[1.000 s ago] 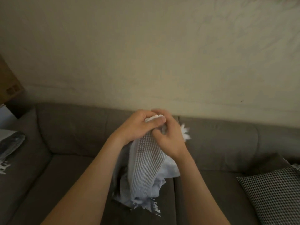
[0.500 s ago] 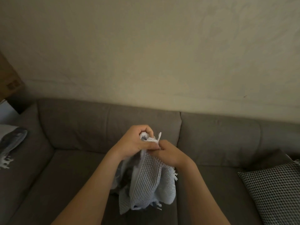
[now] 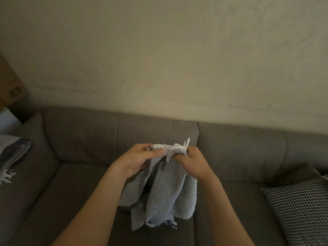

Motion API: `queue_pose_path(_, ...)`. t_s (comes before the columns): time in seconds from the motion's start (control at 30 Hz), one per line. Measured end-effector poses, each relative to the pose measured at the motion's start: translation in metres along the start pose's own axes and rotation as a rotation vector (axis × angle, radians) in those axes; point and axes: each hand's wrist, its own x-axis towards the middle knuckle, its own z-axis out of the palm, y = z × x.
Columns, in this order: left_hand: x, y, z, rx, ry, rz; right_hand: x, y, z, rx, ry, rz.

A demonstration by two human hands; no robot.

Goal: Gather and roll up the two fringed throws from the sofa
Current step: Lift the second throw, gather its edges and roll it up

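Note:
A pale blue-grey waffle-weave throw (image 3: 163,196) with white fringe hangs bunched above the brown sofa's seat (image 3: 71,201). My left hand (image 3: 140,159) pinches its top edge from the left. My right hand (image 3: 192,161) grips the same edge from the right, a tuft of fringe sticking up above it. The throw's lower end dangles in loose folds just over the seat. A second throw (image 3: 12,155), dark grey and pale with fringe, lies over the sofa's left arm, far from both hands.
A black-and-white checked cushion (image 3: 301,208) rests on the right end of the sofa. The cream wall (image 3: 159,59) rises right behind the backrest. A cardboard box (image 3: 8,86) stands at the far left edge.
My hands have moved slightly apart along the throw's top edge, spreading it between them. The hanging cloth has shifted and its folds have loosened a little.

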Motion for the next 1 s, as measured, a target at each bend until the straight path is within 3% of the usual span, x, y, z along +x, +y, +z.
queue_pose_path(0.23,0.006,-0.009,0.007,-0.179,0.031,0.137,0.0,0.004,0.0,-0.022,-0.075,-0.075)
queue_pose_path(0.33,0.01,-0.011,0.011,-0.213,0.115,0.149,-0.001,0.004,0.001,-0.034,0.068,-0.086)
queue_pose_path(0.43,0.015,-0.018,0.01,-0.232,0.277,0.185,-0.003,-0.006,-0.001,-0.294,0.115,-0.105)
queue_pose_path(0.5,0.016,-0.024,0.01,-0.208,0.281,0.211,-0.007,-0.014,-0.004,-0.275,-0.043,-0.121)
queue_pose_path(0.63,0.016,-0.028,0.014,-0.199,0.238,0.229,-0.019,-0.034,-0.009,0.046,-0.462,-0.121)
queue_pose_path(0.73,0.017,-0.027,0.014,-0.192,0.247,0.223,-0.02,-0.041,-0.008,0.136,-0.433,-0.149)
queue_pose_path(0.83,0.017,-0.026,0.013,-0.161,0.295,0.226,-0.014,-0.038,-0.007,-0.004,-0.362,-0.18)
queue_pose_path(1.0,0.019,-0.025,0.013,-0.138,0.27,0.174,-0.016,-0.041,-0.005,0.208,-0.621,-0.274)
